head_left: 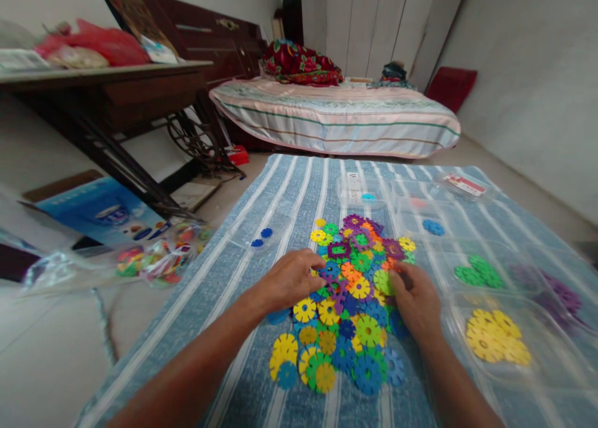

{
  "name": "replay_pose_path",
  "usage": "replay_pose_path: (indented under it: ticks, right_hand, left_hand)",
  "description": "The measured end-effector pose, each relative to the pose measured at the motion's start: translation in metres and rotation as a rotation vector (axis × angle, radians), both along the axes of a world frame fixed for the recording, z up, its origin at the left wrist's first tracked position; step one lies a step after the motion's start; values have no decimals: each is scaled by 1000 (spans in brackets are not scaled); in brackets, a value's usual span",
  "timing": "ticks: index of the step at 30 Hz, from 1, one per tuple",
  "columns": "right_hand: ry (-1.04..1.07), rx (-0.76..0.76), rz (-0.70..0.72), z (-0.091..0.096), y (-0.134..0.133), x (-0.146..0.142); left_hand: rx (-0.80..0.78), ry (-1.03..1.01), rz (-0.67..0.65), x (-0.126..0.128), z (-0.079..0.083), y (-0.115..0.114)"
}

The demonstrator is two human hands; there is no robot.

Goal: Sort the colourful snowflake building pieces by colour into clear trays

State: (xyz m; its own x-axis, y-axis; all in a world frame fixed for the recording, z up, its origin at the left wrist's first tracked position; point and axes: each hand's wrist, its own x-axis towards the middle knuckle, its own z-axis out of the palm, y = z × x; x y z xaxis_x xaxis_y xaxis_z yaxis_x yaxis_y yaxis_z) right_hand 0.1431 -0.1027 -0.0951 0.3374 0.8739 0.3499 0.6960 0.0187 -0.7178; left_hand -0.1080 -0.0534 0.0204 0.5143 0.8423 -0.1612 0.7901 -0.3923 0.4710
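Pile of notched discs [351, 309], too overlapped to count, mid-width on the worktop [219, 272], spreading toward the near edge. Left hand [294, 278] at its left side, right hand [417, 300] at its right; fingers curled, cannot tell whether either grip holds a disc. Toward left edge: one clear box [243, 230], two dark-blue discs [266, 233] inside.

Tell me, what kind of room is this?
It looks like a bedroom in someone's home. There's a bed with a striped cover, a bundle of red flowered cloth on top, and tall pale doors behind, maybe a wardrobe.
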Motion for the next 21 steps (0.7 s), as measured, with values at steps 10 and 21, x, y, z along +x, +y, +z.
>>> replay_pose_path:
  ticks: [10, 21]
  right_hand:
    - [16, 28, 15, -3, 3, 0]
    - [31, 58, 7, 7, 11, -8]
  left_hand:
    - [-15, 50, -25, 4, -10, -3]
    - [-52, -200, 32, 32, 17, 16]
